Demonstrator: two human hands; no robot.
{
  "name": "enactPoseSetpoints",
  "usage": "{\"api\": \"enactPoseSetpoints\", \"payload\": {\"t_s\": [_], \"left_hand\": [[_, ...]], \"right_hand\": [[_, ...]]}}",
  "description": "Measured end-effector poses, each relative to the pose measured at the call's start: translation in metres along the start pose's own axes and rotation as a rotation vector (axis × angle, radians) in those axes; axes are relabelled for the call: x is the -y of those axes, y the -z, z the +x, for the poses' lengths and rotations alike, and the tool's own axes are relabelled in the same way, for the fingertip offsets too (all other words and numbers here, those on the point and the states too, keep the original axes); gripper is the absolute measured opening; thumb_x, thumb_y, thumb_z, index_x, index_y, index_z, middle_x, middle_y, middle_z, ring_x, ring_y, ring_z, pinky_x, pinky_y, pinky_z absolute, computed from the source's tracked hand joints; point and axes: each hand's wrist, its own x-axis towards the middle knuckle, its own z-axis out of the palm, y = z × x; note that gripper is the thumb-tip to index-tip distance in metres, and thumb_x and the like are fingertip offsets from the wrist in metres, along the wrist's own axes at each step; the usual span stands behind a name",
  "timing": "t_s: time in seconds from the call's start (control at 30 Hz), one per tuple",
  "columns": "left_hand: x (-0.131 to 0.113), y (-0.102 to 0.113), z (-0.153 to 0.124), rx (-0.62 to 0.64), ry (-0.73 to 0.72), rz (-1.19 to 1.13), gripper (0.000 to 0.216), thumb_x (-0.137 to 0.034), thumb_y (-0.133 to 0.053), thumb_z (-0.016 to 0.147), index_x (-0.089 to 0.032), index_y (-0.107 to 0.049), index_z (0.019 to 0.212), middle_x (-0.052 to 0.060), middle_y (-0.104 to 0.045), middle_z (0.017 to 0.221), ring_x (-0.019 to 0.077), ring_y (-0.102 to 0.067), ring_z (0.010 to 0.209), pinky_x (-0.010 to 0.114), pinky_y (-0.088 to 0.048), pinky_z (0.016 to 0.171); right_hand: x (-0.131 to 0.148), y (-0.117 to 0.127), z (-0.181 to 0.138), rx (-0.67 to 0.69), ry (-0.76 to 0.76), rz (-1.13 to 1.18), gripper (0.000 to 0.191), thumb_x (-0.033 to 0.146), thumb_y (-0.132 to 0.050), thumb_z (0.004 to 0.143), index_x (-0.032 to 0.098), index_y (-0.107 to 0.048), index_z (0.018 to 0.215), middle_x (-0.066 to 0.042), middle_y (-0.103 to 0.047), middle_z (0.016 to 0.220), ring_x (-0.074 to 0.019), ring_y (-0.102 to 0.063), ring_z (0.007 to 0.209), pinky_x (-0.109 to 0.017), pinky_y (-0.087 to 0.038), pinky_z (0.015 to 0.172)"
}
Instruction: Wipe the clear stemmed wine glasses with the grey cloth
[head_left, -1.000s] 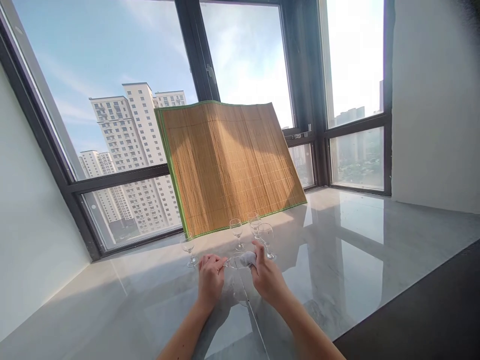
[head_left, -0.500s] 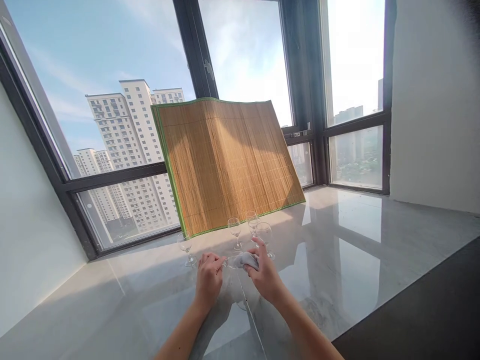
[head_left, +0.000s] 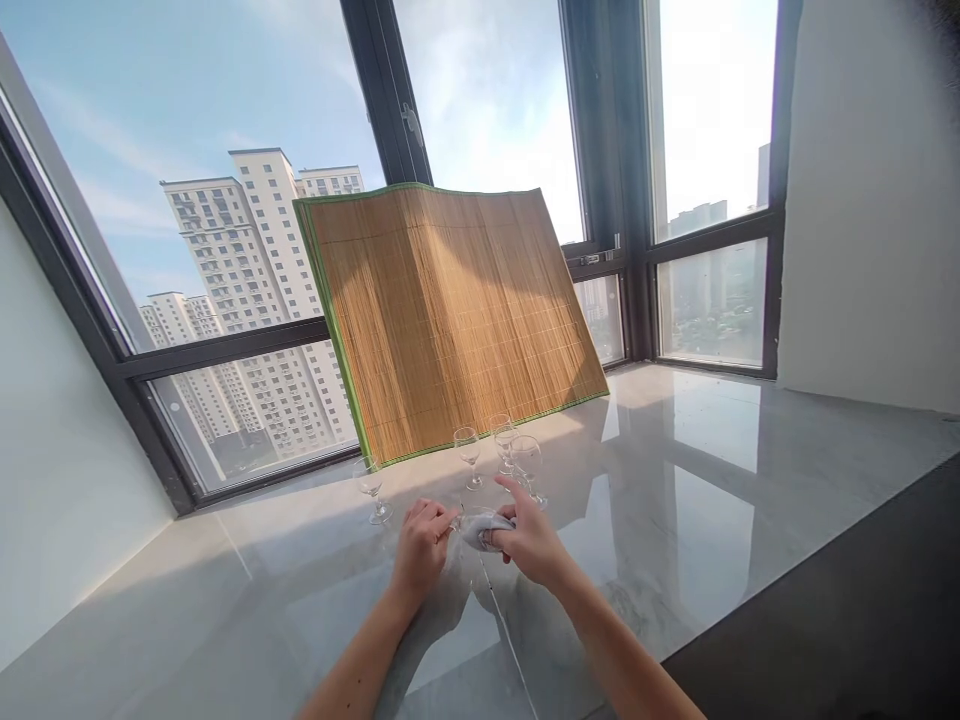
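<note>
My left hand (head_left: 420, 548) is closed on the stem of a small clear wine glass (head_left: 463, 519) held sideways over the marble counter (head_left: 675, 520). My right hand (head_left: 529, 540) pinches a grey cloth (head_left: 480, 528) against the bowl of that glass, index finger raised. Just beyond my hands stand more stemmed glasses: one to the left (head_left: 370, 487), one in the middle (head_left: 469, 455) and a close pair on the right (head_left: 517, 458).
A bamboo mat with green edging (head_left: 450, 320) leans against the window (head_left: 225, 200) behind the glasses. A white wall (head_left: 870, 200) closes the right side. The counter's dark front edge (head_left: 825, 640) runs along the lower right.
My right hand has turned the cloth a little round the glass bowl. The view has tilted slightly, so everything sits a bit lower and to the left.
</note>
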Motion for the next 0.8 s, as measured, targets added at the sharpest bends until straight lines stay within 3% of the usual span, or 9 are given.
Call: {"api": "enactPoseSetpoints", "payload": {"t_s": [0.13,0.23,0.33,0.47,0.6,0.8], "left_hand": [[0.002,-0.002,0.0,-0.01,0.063,-0.062,0.028,-0.023,-0.048,0.094,-0.025,-0.073,0.105,0.005,-0.067,0.084,0.0212,-0.055,0.086,0.031,-0.041,0.079],[0.007,-0.004,-0.002,-0.027,0.129,-0.037,0.026,-0.026,-0.049,0.094,-0.023,-0.073,0.103,0.004,-0.067,0.08,0.0207,-0.055,0.081,0.031,-0.041,0.075],[0.007,-0.001,-0.002,-0.032,0.114,0.031,0.024,-0.022,-0.052,0.092,-0.023,-0.073,0.103,0.003,-0.064,0.076,0.0206,-0.054,0.079,0.031,-0.041,0.073],[-0.007,0.007,0.0,-0.053,0.0,0.141,0.03,-0.011,-0.051,0.088,-0.026,-0.074,0.098,0.004,-0.063,0.077,0.0214,-0.054,0.084,0.034,-0.038,0.077],[-0.013,0.01,-0.001,-0.092,-0.044,0.158,0.03,-0.009,-0.052,0.088,-0.026,-0.075,0.097,0.005,-0.064,0.08,0.0224,-0.053,0.088,0.036,-0.037,0.081],[0.0,0.003,-0.003,-0.161,0.112,0.007,0.028,-0.028,-0.048,0.094,-0.023,-0.073,0.106,0.005,-0.066,0.083,0.0224,-0.055,0.085,0.036,-0.042,0.081]], "right_hand": [[0.013,0.007,-0.002,0.014,-0.11,0.329,0.073,0.031,-0.068,0.07,0.023,-0.037,0.135,0.003,-0.063,0.081,-0.0105,-0.053,0.048,-0.021,-0.033,0.042],[0.018,0.01,-0.002,-0.142,-0.012,0.373,0.066,0.036,-0.067,0.074,0.024,-0.039,0.132,0.002,-0.064,0.083,-0.011,-0.054,0.051,-0.022,-0.035,0.044],[0.015,0.011,-0.001,-0.325,0.231,0.129,0.053,0.029,-0.064,0.078,0.024,-0.044,0.127,0.002,-0.065,0.081,-0.0144,-0.058,0.062,-0.026,-0.045,0.058],[0.005,0.007,-0.001,-0.218,0.486,-0.426,0.042,0.015,-0.053,0.083,0.027,-0.051,0.124,-0.002,-0.069,0.087,-0.0188,-0.063,0.075,-0.028,-0.044,0.071],[0.0,0.008,0.0,-0.214,0.443,-0.676,0.051,0.008,-0.05,0.08,0.026,-0.05,0.128,-0.002,-0.071,0.086,-0.0209,-0.065,0.073,-0.027,-0.041,0.065],[-0.005,0.015,0.006,-0.364,0.291,-0.572,0.051,0.011,-0.05,0.079,0.025,-0.05,0.128,-0.001,-0.069,0.085,-0.0199,-0.063,0.071,-0.028,-0.04,0.066]]}}
